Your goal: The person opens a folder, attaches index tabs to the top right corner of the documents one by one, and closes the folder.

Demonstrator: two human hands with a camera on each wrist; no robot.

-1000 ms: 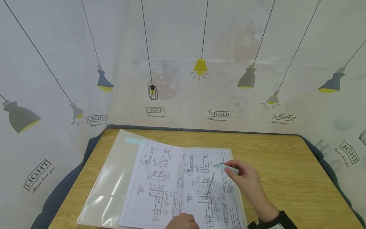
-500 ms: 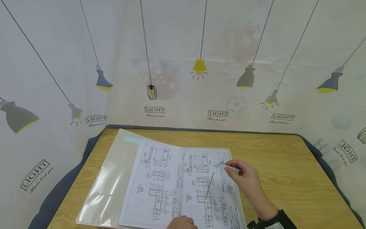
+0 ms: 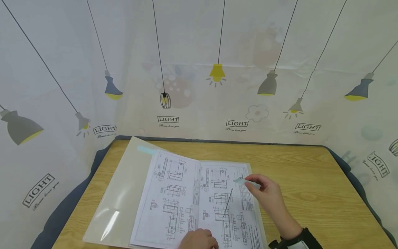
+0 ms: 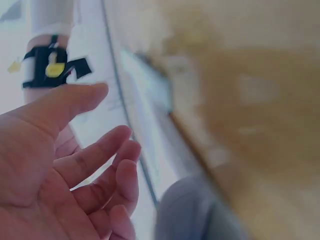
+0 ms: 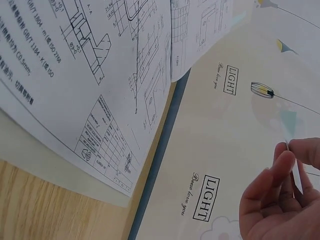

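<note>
An open folder of technical drawings lies on the table, its left page [image 3: 166, 221] and right page [image 3: 242, 207] both showing line drawings. My right hand [image 3: 265, 193] pinches a small pale teal strip [image 3: 239, 181] between thumb and fingers, over the upper right page. The right wrist view shows the strip [image 5: 288, 122] rising from the pinched fingers. At the bottom of the head view, my left hand [image 3: 199, 239] is over the lower edge of the pages. Its fingers [image 4: 95, 190] are loosely bent in the left wrist view, with nothing held.
The folder's glossy cover [image 3: 115, 204] spreads to the left, with a pale blue strip [image 3: 145, 149] near its top. Wood-grain tabletop [image 3: 323, 193] extends to the right. Behind stands a pale cloth [image 3: 199, 41] printed with lamps and the word LIGHT.
My left hand has shifted slightly upward. The cover's top left corner has risen a little and its glare has shrunk. My right hand keeps its place with the teal strip.
</note>
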